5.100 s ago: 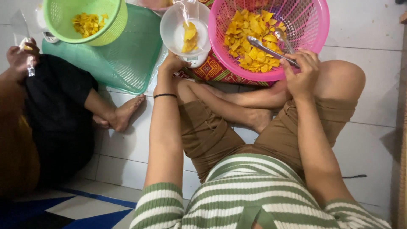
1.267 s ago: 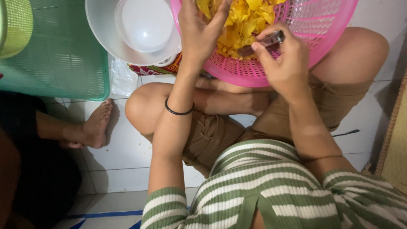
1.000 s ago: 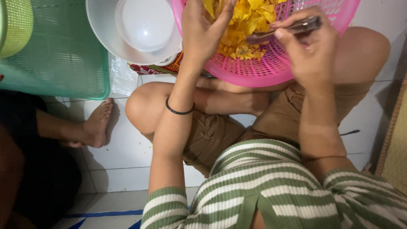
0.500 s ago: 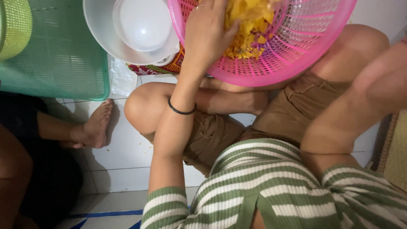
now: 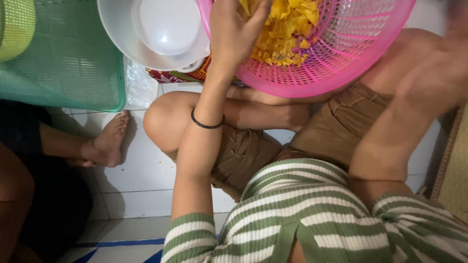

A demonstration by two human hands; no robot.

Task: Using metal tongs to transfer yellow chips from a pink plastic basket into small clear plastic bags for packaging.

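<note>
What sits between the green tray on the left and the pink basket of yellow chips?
In the head view, a white bowl sits between the green tray and the pink basket, its rim touching or nearly touching the basket's.

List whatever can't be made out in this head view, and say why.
- Right hand: motion blur, partly off the right edge; whether it holds anything cannot be told.
- Left hand fingertips: cut by the top edge, buried in the yellow chips.
- Pink basket: far rim beyond the top edge.
- White bowl: top cut off.
- Other person's foot: the rest of that person is dark, off the left edge.
</note>
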